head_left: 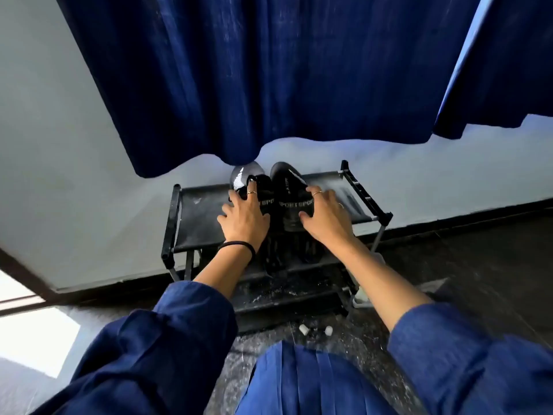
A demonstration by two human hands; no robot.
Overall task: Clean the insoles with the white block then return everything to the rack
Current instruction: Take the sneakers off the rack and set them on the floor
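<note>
Head view, nearest us: two small white pieces (pixel 303 329) lie on the speckled floor (pixel 493 283) just before the rack (pixel 172 223); whether they belong to the white block we cannot tell. Further on, our left hand (pixel 244 218) spreads over the left shoe (pixel 254 190) and our right hand (pixel 324 212) over the right shoe (pixel 291 196). Each grip is wide, pressing rather than clasping, we judge to seat the pair side by side on the top shelf. Insoles are not visible. Beyond hangs a blue curtain (pixel 269 70).

Head view, looking down, close over rack (pixel 179 223).
</note>
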